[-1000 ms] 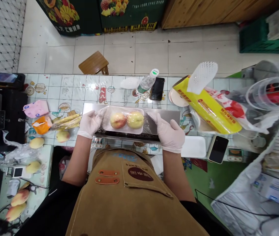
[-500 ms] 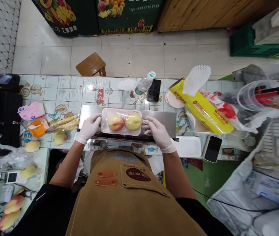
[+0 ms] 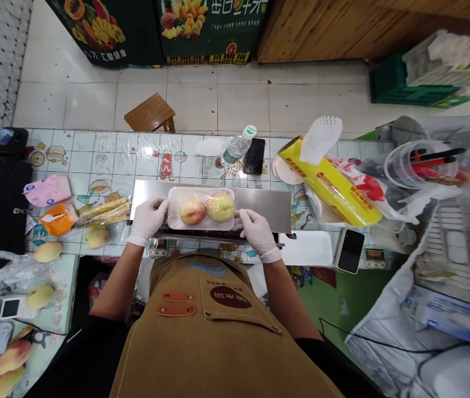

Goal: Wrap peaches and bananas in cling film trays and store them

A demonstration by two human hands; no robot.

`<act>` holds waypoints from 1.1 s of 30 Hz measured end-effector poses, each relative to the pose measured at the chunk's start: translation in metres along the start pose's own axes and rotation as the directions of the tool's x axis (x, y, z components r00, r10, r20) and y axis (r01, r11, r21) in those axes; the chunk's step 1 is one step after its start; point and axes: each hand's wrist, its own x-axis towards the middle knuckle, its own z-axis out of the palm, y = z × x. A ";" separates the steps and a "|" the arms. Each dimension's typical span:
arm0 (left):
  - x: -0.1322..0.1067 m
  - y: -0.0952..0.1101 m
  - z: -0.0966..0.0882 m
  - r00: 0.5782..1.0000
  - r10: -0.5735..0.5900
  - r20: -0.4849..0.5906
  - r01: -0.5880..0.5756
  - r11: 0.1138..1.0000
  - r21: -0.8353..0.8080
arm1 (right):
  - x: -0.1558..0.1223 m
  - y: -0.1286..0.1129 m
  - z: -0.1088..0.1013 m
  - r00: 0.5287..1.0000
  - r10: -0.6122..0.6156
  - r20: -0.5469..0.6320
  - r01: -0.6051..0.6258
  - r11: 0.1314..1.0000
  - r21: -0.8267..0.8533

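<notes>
A white foam tray (image 3: 173, 221) holds two peaches, a redder one (image 3: 192, 211) on the left and a yellow-green one (image 3: 220, 208) on the right. Clear plastic wrap (image 3: 207, 194) lies taut over the fruit. The tray is above a long metal wrapping machine (image 3: 266, 207). My white-gloved left hand (image 3: 147, 220) is closed at the tray's left end, its fingers gripping the wrap there. At the opposite end, my gloved right hand (image 3: 255, 232) pinches the wrap between thumb and fingers. Some fingertips are hard to make out against the white tray and film.
A water bottle (image 3: 239, 145) and a dark phone (image 3: 255, 156) stand behind the machine. To the right are a yellow cling-film box (image 3: 330, 179), an unfilled foam tray (image 3: 307, 247) and another phone (image 3: 350, 251). Several loose peaches, including one (image 3: 97, 237), lie left.
The whole view has shifted slightly. My right hand's fingers have drawn in closer to the tray's right end, and the hand sits a little lower. My left hand stays at the left end.
</notes>
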 end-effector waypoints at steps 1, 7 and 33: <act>0.001 0.000 -0.002 1.000 -0.002 -0.005 0.002 1.000 -0.007 | 0.003 -0.001 -0.001 0.997 -0.030 -0.068 0.028 0.999 -0.026; 0.026 0.008 -0.022 1.000 0.016 -0.006 -0.016 0.999 0.045 | 0.047 -0.034 -0.012 0.904 -0.373 -0.207 0.319 0.913 -0.254; 0.060 0.032 -0.017 0.944 0.177 0.280 -0.305 0.793 0.528 | 0.078 -0.044 -0.008 0.906 -0.404 0.125 0.309 0.430 -0.848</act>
